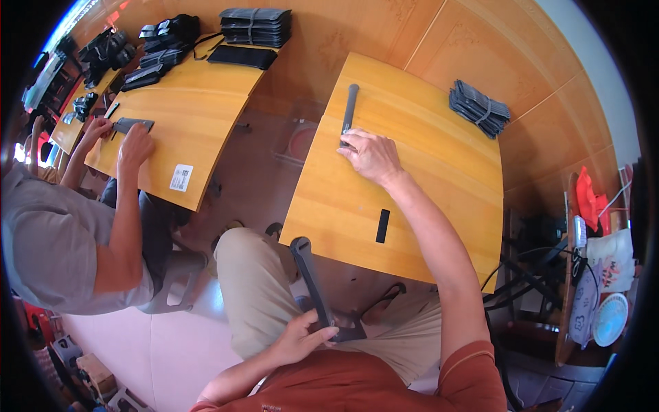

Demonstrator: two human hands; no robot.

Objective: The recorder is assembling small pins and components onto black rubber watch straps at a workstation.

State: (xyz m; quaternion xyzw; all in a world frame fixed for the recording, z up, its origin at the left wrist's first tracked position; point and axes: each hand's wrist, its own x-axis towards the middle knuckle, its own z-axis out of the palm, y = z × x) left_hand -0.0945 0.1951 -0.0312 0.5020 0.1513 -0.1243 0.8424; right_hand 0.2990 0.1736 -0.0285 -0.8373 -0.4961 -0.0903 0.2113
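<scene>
My right hand (371, 156) reaches out over the wooden table (425, 178) and pinches the near end of a long dark grey strip (349, 110) that lies flat on it. My left hand (305, 335) rests at my lap and grips a dark metal bar (309, 278) near its lower end; the bar leans up toward the table's front edge. A small black rectangular piece (382, 226) lies on the table near that edge.
A tied bundle of dark pieces (479, 107) sits at the table's far right corner. On the left, another person in a grey shirt (51, 240) handles a dark piece (132, 124) on a second wooden table (185, 117) stacked with black parts (255, 26). A cluttered shelf (597, 275) stands at right.
</scene>
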